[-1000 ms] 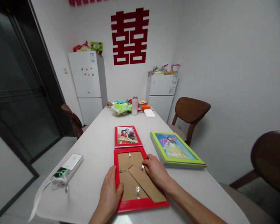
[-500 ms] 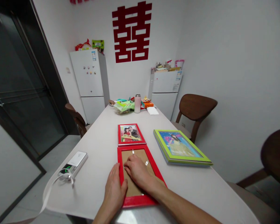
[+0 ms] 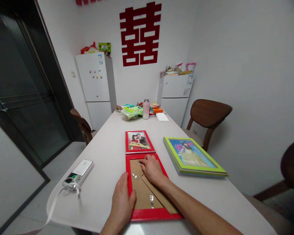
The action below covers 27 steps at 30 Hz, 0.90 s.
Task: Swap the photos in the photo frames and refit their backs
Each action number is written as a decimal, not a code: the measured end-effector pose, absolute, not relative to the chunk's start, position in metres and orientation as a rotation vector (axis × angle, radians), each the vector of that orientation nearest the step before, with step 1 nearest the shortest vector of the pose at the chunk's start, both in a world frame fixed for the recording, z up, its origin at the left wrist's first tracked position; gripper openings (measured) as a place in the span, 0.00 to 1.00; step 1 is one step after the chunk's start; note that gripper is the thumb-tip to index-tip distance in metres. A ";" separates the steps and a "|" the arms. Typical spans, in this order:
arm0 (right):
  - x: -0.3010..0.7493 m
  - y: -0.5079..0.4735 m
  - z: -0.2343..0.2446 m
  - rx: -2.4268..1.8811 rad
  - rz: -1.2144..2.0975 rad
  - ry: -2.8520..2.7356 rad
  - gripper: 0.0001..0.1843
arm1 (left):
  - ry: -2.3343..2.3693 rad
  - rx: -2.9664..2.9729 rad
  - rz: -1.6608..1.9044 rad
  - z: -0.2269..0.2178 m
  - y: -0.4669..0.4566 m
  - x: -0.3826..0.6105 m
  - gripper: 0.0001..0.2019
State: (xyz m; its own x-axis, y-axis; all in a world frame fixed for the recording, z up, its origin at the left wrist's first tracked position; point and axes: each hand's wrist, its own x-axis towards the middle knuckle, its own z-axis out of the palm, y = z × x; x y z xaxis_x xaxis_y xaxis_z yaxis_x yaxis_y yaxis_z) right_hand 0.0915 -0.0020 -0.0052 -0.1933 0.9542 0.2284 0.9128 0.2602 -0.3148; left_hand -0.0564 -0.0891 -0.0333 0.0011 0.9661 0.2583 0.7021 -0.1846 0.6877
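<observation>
Your right hand [image 3: 150, 168] has its fingers bent and close together at the silvery metal clip [image 3: 139, 161] by the 12 o'clock edge of the brown board backing [image 3: 140, 195]; you cannot tell from here whether they pinch it or only press on it. Your left hand [image 3: 122, 197] holds the 9 o'clock rim, its fingers straight along the outer side and its thumb over the inner edge, on the board. Between your hands the large red rectangular picture frame [image 3: 147, 214] lies face down on the white smooth-topped bench [image 3: 105, 156]. Two more metal clips show, one slanting at 10 o'clock [image 3: 135, 176], the other at 6 o'clock [image 3: 151, 201]. Your right forearm crosses over the slanting brown board stand [image 3: 168, 204].

At 12 o'clock, just beyond your frame, a smaller red frame [image 3: 139, 142] lies photo side up. At 2 o'clock, apart from it, sits a lime-green picture frame [image 3: 196, 155], also photo side up. At 9 o'clock lies a silvery-grey power bank [image 3: 82, 168] with a white cable [image 3: 54, 204]. Far off at 12 o'clock stands a pale pink bottle [image 3: 146, 109], upright beside a green plastic bag [image 3: 132, 112].
</observation>
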 end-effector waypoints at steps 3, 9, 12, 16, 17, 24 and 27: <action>0.095 -0.009 0.001 -1.674 0.183 -2.187 0.17 | 1.724 1.931 0.988 -0.032 -0.089 -0.056 0.27; 0.131 -0.059 0.021 -1.178 0.559 -2.485 0.17 | 1.730 1.920 1.006 -0.034 -0.089 -0.056 0.27; 0.139 -0.080 0.021 -1.075 0.673 -2.526 0.15 | 1.739 1.939 0.983 -0.034 -0.088 -0.055 0.27; 0.131 -0.086 0.013 -1.142 0.621 -2.450 0.07 | 1.728 1.918 0.990 -0.032 -0.089 -0.054 0.26; 0.129 -0.085 0.013 -1.164 0.607 -2.426 0.07 | 1.725 1.912 0.986 -0.031 -0.089 -0.054 0.26; 0.132 -0.080 0.012 -1.557 0.437 -2.254 0.23 | 1.743 1.883 0.983 -0.026 -0.091 -0.053 0.26; 0.132 -0.077 0.012 -1.583 0.439 -2.232 0.20 | 1.757 1.883 0.953 -0.026 -0.091 -0.053 0.25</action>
State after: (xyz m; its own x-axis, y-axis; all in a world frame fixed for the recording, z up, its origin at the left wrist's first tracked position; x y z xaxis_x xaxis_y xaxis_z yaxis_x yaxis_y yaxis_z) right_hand 0.1319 -0.0766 0.0116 -0.3018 0.9462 0.1162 0.8316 0.3209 -0.4532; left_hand -0.0535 -0.0906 -0.0264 -0.0184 0.9773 0.2110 0.7097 -0.1359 0.6912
